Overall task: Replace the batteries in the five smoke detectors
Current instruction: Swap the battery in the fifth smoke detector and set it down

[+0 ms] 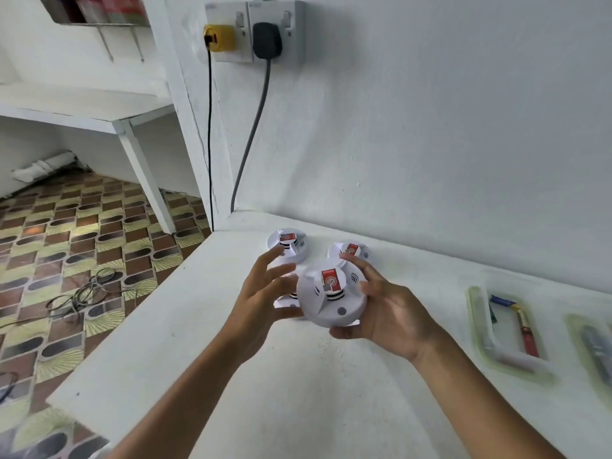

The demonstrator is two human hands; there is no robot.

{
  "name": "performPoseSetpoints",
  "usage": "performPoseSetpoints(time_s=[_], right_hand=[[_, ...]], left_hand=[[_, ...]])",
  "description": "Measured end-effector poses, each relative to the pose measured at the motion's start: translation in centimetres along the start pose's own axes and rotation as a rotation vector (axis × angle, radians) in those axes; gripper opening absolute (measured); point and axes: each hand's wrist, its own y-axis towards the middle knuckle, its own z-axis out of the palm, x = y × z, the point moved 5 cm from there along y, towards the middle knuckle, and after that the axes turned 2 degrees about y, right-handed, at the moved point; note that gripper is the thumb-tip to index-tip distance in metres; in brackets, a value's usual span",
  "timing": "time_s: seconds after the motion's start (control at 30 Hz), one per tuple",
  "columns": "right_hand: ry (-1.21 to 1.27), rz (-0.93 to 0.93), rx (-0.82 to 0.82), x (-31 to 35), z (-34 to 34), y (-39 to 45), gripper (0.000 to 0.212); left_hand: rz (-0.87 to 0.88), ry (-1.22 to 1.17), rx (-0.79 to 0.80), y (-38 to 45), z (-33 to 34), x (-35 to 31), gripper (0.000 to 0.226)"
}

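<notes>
A white round smoke detector (331, 298) with a red label on top is held above the white counter (298, 392). My right hand (387, 313) grips its right side and underside. My left hand (261, 299) is at its left edge with fingers spread; the thumb touches the rim. Two more detectors sit behind it near the wall, one at the back left (288, 244) and one at the back right (350, 251). Another detector (287, 301) lies mostly hidden behind the held one and my left hand.
Two clear trays lie on the counter at the right: one (503, 329) with red, blue and yellow batteries, the other (592, 346) at the frame edge with dark batteries. Wall sockets with a yellow plug (220, 38) and a black plug (266, 39) hang cables down. The counter's left edge drops to a patterned floor (66, 260).
</notes>
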Motion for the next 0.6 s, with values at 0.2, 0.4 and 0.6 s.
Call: performPoseSetpoints(time_s=[0.2,0.4,0.6], right_hand=[[-0.208,-0.053,-0.088,-6.4,-0.5,-0.9,0.083],[-0.468,-0.119,-0.221,-8.8,-1.3,-2.6,0.091],[-0.583,-0.183,-0.329,-9.7,-1.1,-2.8,0.095]], left_hand=[[-0.050,-0.003,0.003,-4.2,-0.7,5.1,0.052],[0.023,0.062,-0.037,-6.2,-0.5,7.0,0.044],[0.094,0.130,-0.125,-6.9,-0.7,7.3,0.041]])
